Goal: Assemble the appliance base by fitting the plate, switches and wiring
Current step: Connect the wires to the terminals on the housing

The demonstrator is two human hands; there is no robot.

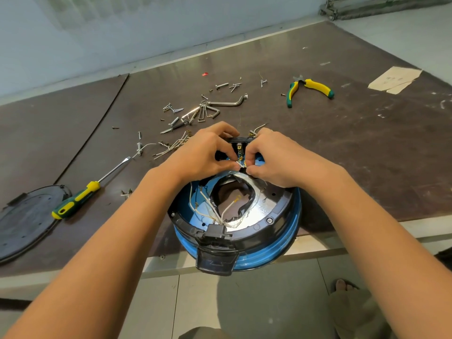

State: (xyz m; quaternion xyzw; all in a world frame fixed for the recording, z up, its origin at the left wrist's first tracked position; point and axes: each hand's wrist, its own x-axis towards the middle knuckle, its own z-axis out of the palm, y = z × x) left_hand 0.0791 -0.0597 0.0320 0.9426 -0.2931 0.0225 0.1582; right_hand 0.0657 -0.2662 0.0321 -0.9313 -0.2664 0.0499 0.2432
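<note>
A round blue appliance base [274, 250] lies upside down at the table's front edge, its shiny metal plate [263, 206] and loose white wires [212, 211] exposed. At its far rim sits a black switch block [238, 145] with brass terminals. My left hand [203, 152] holds that block and pinches a white wire end [238, 164] at a terminal. From the other side my right hand [274, 160] pinches the same wire end. A black socket housing [216, 250] sticks out at the near rim.
A yellow-green screwdriver [80, 196] and a dark round cover plate [27, 218] lie to the left. Scattered screws, hex keys [210, 108] and wire offcuts [171, 145] lie behind the base. Yellow-green pliers [310, 88] and a cardboard scrap [396, 79] are at the far right.
</note>
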